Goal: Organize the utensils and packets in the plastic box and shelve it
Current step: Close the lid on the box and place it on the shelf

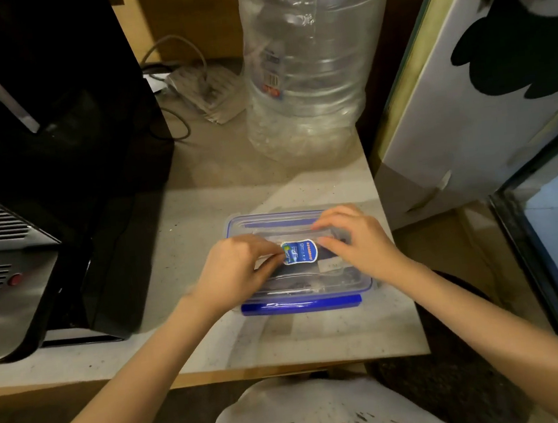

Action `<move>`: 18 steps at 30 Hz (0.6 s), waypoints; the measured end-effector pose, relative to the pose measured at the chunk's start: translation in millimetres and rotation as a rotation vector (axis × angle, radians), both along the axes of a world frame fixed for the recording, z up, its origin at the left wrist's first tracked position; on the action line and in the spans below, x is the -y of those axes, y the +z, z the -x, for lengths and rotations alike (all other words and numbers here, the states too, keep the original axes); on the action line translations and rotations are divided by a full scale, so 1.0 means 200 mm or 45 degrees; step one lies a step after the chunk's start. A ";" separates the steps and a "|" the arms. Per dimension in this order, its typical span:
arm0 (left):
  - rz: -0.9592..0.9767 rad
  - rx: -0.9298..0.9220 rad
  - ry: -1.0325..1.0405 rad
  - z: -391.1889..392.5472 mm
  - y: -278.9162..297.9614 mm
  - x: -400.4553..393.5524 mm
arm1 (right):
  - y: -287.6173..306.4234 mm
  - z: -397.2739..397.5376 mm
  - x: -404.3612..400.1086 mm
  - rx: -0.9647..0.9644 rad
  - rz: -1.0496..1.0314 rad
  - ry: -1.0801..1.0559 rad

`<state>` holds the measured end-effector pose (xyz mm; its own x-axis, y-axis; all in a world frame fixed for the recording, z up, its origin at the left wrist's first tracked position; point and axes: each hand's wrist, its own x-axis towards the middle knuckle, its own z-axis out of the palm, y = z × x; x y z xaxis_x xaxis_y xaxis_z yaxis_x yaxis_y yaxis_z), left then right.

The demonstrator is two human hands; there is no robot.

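A clear plastic box (pixel 300 291) with blue clips sits on the pale countertop (pixel 202 219), near its front right corner. Its clear lid (pixel 265 223) is on top and carries a blue and white sticker (pixel 299 251). Dark packets and utensils show dimly through the lid. My left hand (pixel 239 270) rests on the lid's left part, fingertips curled at the sticker's left edge. My right hand (pixel 356 241) lies flat on the lid's right part, fingers spread and pressing down. Neither hand grips anything.
A black appliance (pixel 42 167) with a metal vented front fills the left side. A large clear water bottle (pixel 303 64) in a plastic bag stands behind the box. Cables and a power strip (pixel 202 88) lie at the back. A white cabinet (pixel 485 86) stands at right.
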<state>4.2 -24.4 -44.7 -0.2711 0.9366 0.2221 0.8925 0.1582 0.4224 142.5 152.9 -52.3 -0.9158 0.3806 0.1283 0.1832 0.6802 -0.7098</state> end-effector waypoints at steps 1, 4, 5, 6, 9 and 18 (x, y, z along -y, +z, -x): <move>0.007 0.020 0.027 0.01 0.00 -0.02 | 0.01 0.05 -0.03 0.029 -0.071 -0.003; 0.032 -0.002 0.093 0.05 0.01 -0.12 | 0.03 0.21 -0.12 0.207 -0.139 0.089; 0.039 -0.017 0.134 0.07 0.00 -0.15 | 0.04 0.25 -0.15 0.301 -0.071 0.147; 0.050 -0.016 0.191 0.09 0.00 -0.18 | 0.06 0.29 -0.17 0.400 0.003 0.203; 0.091 0.036 0.346 0.13 -0.03 -0.26 | 0.06 0.36 -0.24 0.633 0.144 0.284; 0.584 0.774 0.436 0.31 -0.03 -0.34 | 0.02 0.35 -0.30 0.752 0.419 0.215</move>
